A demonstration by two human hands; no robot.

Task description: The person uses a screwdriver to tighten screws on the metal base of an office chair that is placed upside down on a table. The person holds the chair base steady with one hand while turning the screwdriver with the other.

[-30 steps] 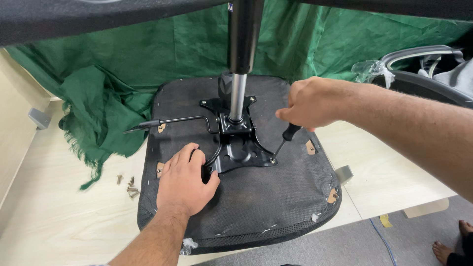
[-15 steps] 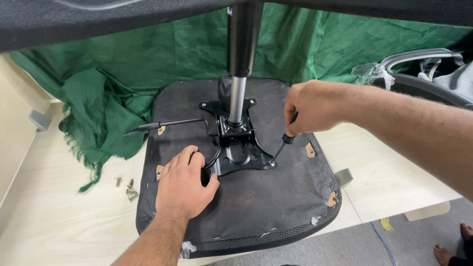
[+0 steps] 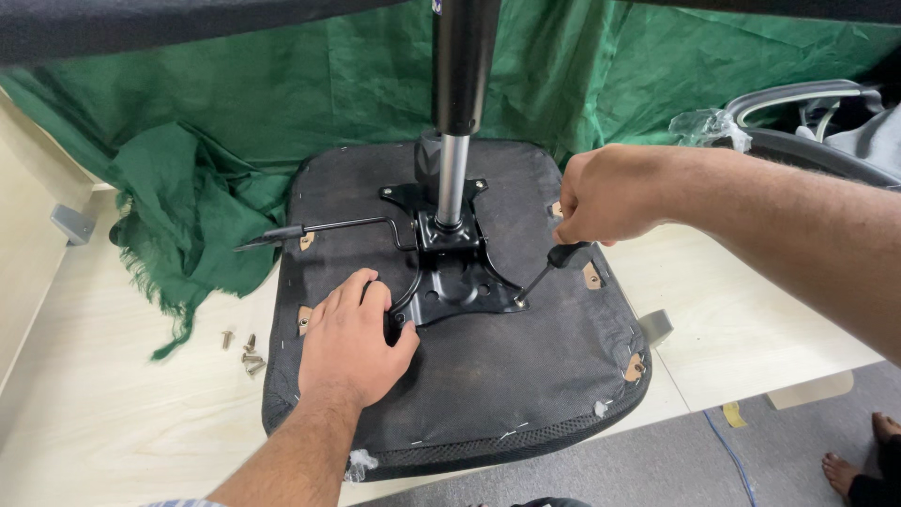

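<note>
Holding a screwdriver [image 3: 552, 272] tight, the right hand [image 3: 605, 195] is closed in a fist around its black handle. The thin metal tip points down and left and touches a corner of the black metal plate [image 3: 457, 286]. That plate sits in the middle of the chair seat [image 3: 488, 376], which lies upside down on the light wooden table [image 3: 122, 422]. A shiny pole [image 3: 452, 178] stands straight up from the plate. The left hand [image 3: 349, 343] lies flat and open on the seat, with its fingers spread, and its fingertips touch the left edge of the plate. It grips nothing. A thin lever [image 3: 324, 228] sticks out to the left. A few loose screws [image 3: 246, 352] lie on the table beside the seat. A green cloth [image 3: 188, 188] is bunched up behind.
</note>
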